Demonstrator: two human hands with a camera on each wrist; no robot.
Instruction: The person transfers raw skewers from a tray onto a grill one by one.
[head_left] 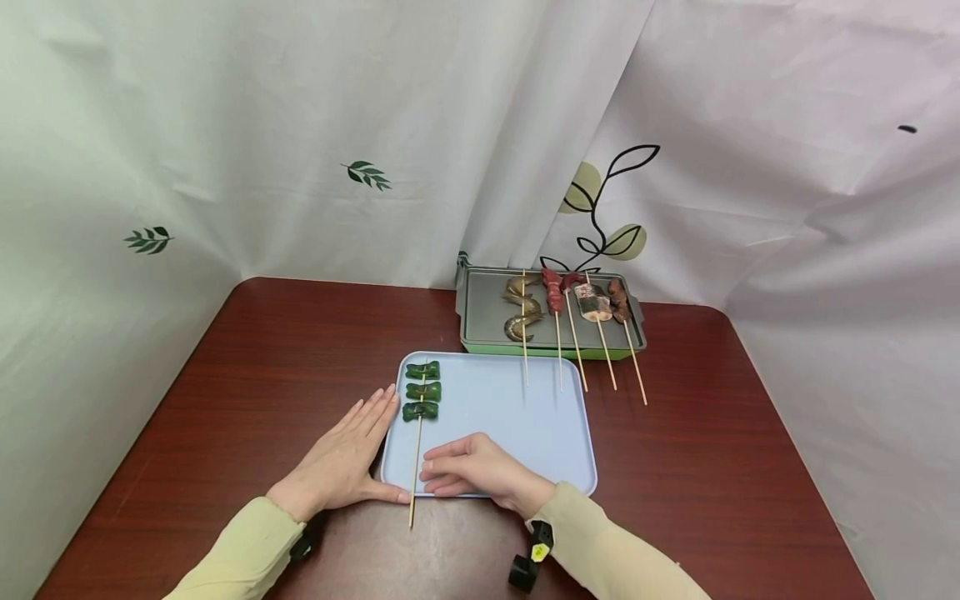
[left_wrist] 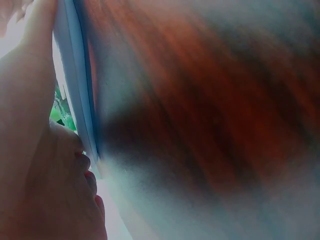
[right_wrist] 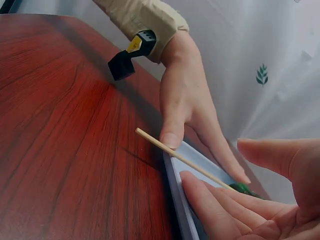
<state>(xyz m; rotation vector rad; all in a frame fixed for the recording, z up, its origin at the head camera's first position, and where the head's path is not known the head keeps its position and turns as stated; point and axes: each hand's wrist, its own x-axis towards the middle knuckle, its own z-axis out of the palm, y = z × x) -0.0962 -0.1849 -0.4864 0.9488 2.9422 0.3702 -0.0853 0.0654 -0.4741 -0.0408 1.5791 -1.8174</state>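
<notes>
In the head view a green pepper skewer [head_left: 422, 392] lies along the left side of a pale blue tray [head_left: 510, 417], its bare stick end jutting past the front rim. My left hand [head_left: 348, 454] rests at the tray's left front corner, fingers straight along the left rim and thumb at the front rim by the stick. Just right of the stick is my right hand [head_left: 480, 471], over the tray's front part. From the right wrist view, its fingers [right_wrist: 220, 205] are loosely extended beside the stick [right_wrist: 185, 160], with the thumb apart. The left wrist view shows the tray rim [left_wrist: 80, 75] beside the left hand.
Behind the tray stands a grey grill pan [head_left: 483, 308] on a green base. It bears a shrimp skewer [head_left: 521, 308], a red meat skewer [head_left: 553, 292] and several others, their sticks overhanging its front. The brown table [head_left: 300, 342] meets a white curtain [head_left: 300, 125] at the back.
</notes>
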